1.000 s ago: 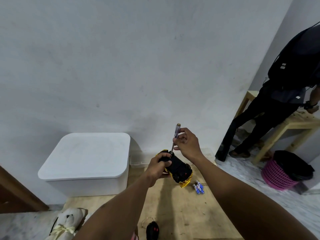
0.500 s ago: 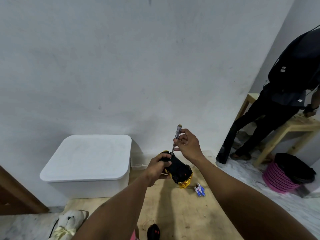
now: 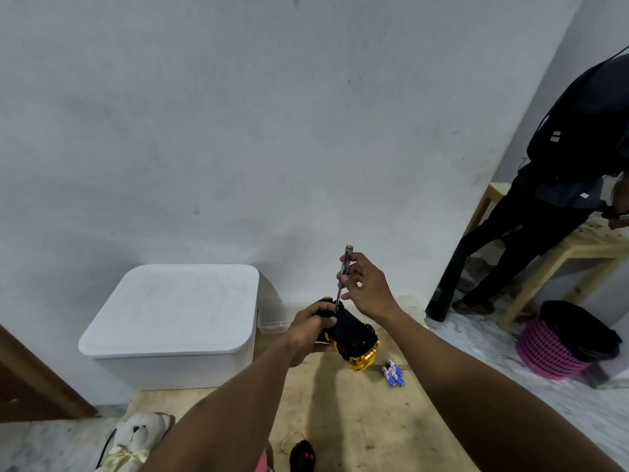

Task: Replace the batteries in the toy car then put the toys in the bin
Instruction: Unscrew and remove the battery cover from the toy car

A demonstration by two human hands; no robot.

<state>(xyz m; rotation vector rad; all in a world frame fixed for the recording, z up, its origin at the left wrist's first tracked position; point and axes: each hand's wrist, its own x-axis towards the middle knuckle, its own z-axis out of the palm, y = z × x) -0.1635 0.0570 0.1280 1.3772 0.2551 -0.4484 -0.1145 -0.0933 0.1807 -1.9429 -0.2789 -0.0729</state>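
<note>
- Nearest the camera, a black remote (image 3: 302,454) with red buttons is lying at the near edge of the wooden table (image 3: 357,420). No writing on it is showing clearly enough to read.
- A white teddy bear (image 3: 136,434) with a pale ribbon is sitting off the table's near-left corner.
- A small cluster of blue batteries (image 3: 393,372) is lying on the table just right of the toy car. Their labels are showing white and red marks, too small to read.
- The toy car (image 3: 357,338), gold-bodied, is being held above the table with its black underside turned up.
- The left hand (image 3: 308,332) is gripping the car's far end, with fingers and thumb curled round it.
- The right hand (image 3: 369,291) is hovering just above the car and pinching the screwdriver (image 3: 347,260) between thumb and fingertips, the other fingers loosely spread.
- The screwdriver is standing almost upright, its tip meeting the car's underside right beside the left thumb.
- The white bin (image 3: 170,308), lid on, is sitting to the left of both hands against the wall, well apart from the car.
- Farther right, a pink basket (image 3: 544,349) lined with a black bag is standing on the floor.
- Beyond it, a person in dark clothes (image 3: 531,226) is leaning over a second wooden table (image 3: 585,243). Their black backpack (image 3: 585,114) is showing two small white patches that cannot be read.
</note>
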